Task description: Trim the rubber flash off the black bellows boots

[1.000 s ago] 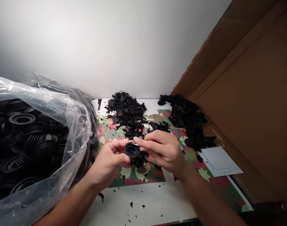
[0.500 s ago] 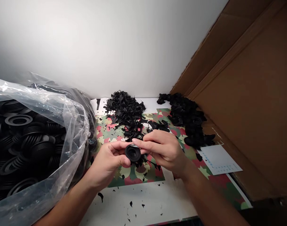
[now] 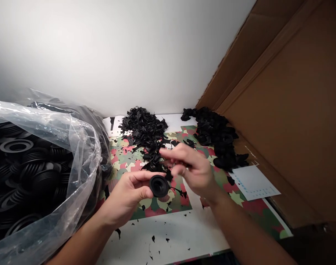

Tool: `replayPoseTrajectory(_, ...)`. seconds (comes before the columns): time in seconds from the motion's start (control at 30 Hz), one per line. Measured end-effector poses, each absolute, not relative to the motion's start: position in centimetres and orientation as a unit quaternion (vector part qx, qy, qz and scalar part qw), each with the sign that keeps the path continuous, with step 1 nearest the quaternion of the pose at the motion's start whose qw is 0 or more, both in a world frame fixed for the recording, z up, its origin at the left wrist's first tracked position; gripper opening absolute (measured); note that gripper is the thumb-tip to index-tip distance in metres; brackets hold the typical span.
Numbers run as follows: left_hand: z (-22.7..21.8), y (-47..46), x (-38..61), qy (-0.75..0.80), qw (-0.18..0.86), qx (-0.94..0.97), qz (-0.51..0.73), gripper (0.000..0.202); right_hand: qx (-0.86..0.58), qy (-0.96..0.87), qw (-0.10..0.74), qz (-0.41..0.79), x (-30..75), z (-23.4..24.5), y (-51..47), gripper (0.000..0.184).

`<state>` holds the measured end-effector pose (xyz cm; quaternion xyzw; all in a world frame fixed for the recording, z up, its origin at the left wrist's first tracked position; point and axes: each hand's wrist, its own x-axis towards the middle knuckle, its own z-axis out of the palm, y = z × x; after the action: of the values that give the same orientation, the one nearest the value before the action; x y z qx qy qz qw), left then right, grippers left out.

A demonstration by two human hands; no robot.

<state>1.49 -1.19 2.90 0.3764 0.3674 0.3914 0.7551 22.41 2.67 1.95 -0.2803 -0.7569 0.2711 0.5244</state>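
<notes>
My left hand (image 3: 133, 197) pinches a round black rubber bellows (image 3: 159, 186) between thumb and fingers, its ring-shaped opening turned towards me. Just up and to the right, my right hand (image 3: 192, 167) is apart from the bellows, its fingers curled and smeared by motion. Something small seems to sit in those fingers, but I cannot make it out. Behind both hands lies a heap of thin black rubber scraps (image 3: 142, 127), trailing down towards the bellows.
On the left, a clear plastic bag (image 3: 85, 136) holds many black bellows (image 3: 43, 180). A second pile of black rubber pieces (image 3: 216, 130) lies by the cardboard wall (image 3: 281, 110). A white card (image 3: 256, 183) rests at right. Camouflage-patterned sheet (image 3: 124, 162) covers the table.
My right hand has come off the bellows and moved up and away from it. The left hand still holds the bellows, now slightly lower and further right.
</notes>
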Motion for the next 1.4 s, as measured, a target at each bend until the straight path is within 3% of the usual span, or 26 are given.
replayPoseTrajectory(0.13, 2.9, -1.2, 1.5, 0.366, 0.763, 0.375, 0.378, 0.043, -0.417, -0.622, 0.561, 0.354, 22.4, 1.8, 3.0, 0.044)
replayPoseTrajectory(0.27, 2.6, -1.0, 1.7, 0.377, 0.735, 0.413, 0.385, 0.044, -0.411, -0.623, 0.47, 0.471, 21.3, 2.7, 2.1, 0.049)
replayPoseTrajectory(0.43, 2.0, -0.9, 1.7, 0.416, 0.641, 0.514, 0.389, 0.03, -0.414, -0.622, 0.366, 0.555, 19.9, 2.7, 1.5, 0.035)
replayPoseTrajectory(0.7, 2.8, -0.7, 0.4, 0.435, 0.62, 0.46, 0.464, 0.043, -0.522, -0.623, 0.457, 0.362, 21.6, 1.2, 4.0, 0.021)
replayPoseTrajectory(0.77, 3.0, -0.7, 0.5, 0.428, 0.635, 0.445, 0.465, 0.042, -0.501, -0.619, 0.467, 0.384, 21.5, 1.4, 3.8, 0.023)
replayPoseTrajectory(0.97, 2.8, -0.8, 1.0, 0.408, 0.686, 0.4, 0.45, 0.043, -0.467, -0.636, 0.45, 0.419, 20.5, 2.1, 2.3, 0.055)
replayPoseTrajectory(1.1, 2.6, -0.9, 1.3, 0.413, 0.666, 0.375, 0.494, 0.038, -0.42, -0.629, 0.436, 0.488, 20.3, 2.5, 2.1, 0.042)
replayPoseTrajectory(1.2, 2.4, -0.9, 1.7, 0.405, 0.688, 0.345, 0.494, 0.032, -0.399, -0.665, 0.429, 0.463, 20.3, 2.6, 2.2, 0.03)
replayPoseTrajectory(1.3, 2.2, -0.9, 2.0, 0.387, 0.727, 0.32, 0.468, 0.025, -0.383, -0.696, 0.427, 0.432, 20.3, 2.4, 2.2, 0.031)
replayPoseTrajectory(1.4, 2.1, -0.8, 2.2, 0.376, 0.732, 0.319, 0.469, 0.038, -0.397, -0.681, 0.45, 0.418, 20.4, 2.2, 2.1, 0.039)
